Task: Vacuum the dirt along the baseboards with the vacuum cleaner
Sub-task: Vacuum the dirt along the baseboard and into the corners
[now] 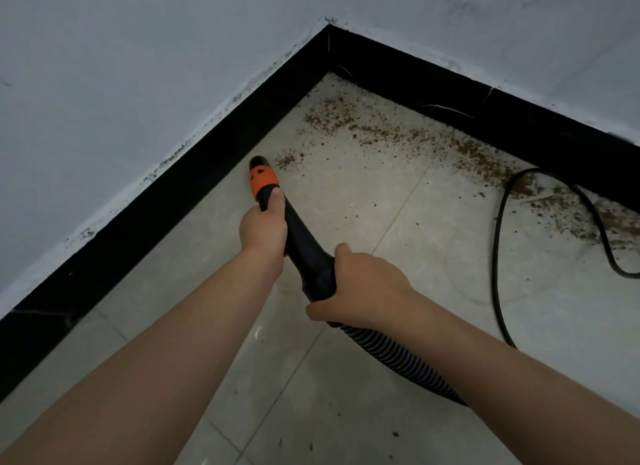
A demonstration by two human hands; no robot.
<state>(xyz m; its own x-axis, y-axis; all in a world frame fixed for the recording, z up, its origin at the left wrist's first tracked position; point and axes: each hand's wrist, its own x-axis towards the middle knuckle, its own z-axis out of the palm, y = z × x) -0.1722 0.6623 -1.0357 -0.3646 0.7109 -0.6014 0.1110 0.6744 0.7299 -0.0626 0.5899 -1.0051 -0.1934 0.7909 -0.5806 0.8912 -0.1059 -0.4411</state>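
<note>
Left hand (pixel 264 230) clamped on nozzle (pixel 273 201), right hand (pixel 360 288) clamped on hose (pixel 384 352). Dirt (pixel 398 132) just beyond left hand, along baseboard (pixel 519 118). Advised: keep tip low, sweep slowly, avoid cord (pixel 498 257).

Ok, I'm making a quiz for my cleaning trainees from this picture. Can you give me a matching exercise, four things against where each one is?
Things:
1. left hand
2. right hand
3. dirt
4. cord

Places:
A. loops across the tiles on the right
B. scattered along the right-hand baseboard
C. grips the nozzle just behind its orange collar
D. grips the nozzle where the ribbed hose joins

Pairs: 1-C, 2-D, 3-B, 4-A
</note>
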